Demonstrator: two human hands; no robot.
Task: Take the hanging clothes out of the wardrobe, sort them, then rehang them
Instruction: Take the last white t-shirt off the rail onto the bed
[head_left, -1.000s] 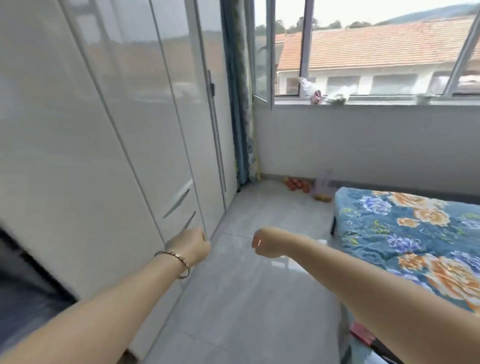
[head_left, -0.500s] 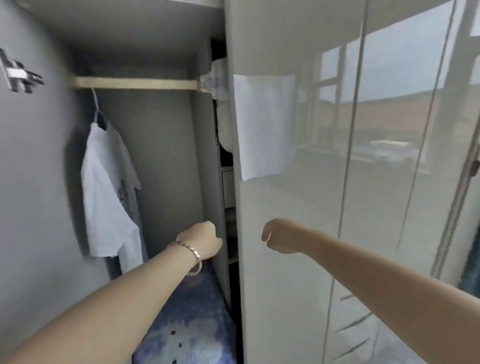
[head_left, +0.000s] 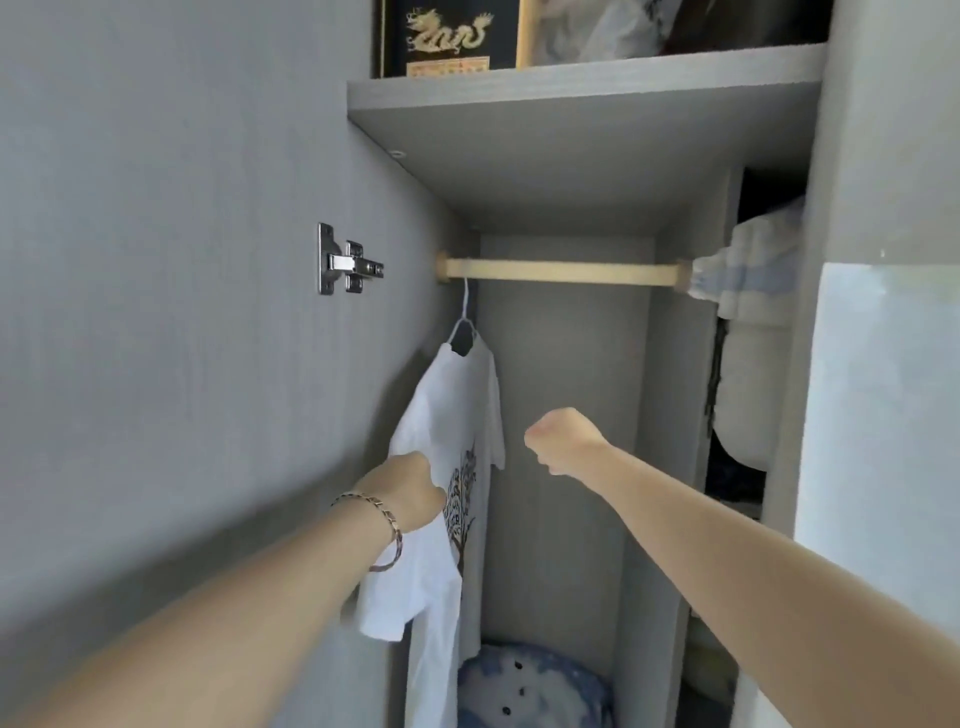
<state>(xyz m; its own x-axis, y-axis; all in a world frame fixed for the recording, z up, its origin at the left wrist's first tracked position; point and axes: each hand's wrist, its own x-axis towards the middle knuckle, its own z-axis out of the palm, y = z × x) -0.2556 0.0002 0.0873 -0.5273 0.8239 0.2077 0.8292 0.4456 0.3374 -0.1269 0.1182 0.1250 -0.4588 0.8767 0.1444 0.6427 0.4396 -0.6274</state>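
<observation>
One white T-shirt (head_left: 451, 415) with a dark print hangs on a thin hanger (head_left: 464, 322) at the left end of the wooden rail (head_left: 561, 272) inside the open grey wardrobe (head_left: 571, 104). My left hand (head_left: 410, 493), with a bracelet on the wrist, is a closed fist in front of the shirt's left sleeve. No cloth shows between its fingers. To the right of the shirt, my right hand (head_left: 563, 439) is also a closed fist, in mid-air and apart from it, holding nothing.
A blue patterned bundle (head_left: 535, 686) lies on the wardrobe floor. Folded bedding (head_left: 753, 364) fills the compartment to the right. A black box with a gold dragon (head_left: 447, 36) stands on the top shelf. A metal hinge (head_left: 345, 262) sticks out of the left wall.
My view has swung from the window and bed to the open wardrobe and tilted up. Both fists have risen toward the hanging shirt, and the left now overlaps it.
</observation>
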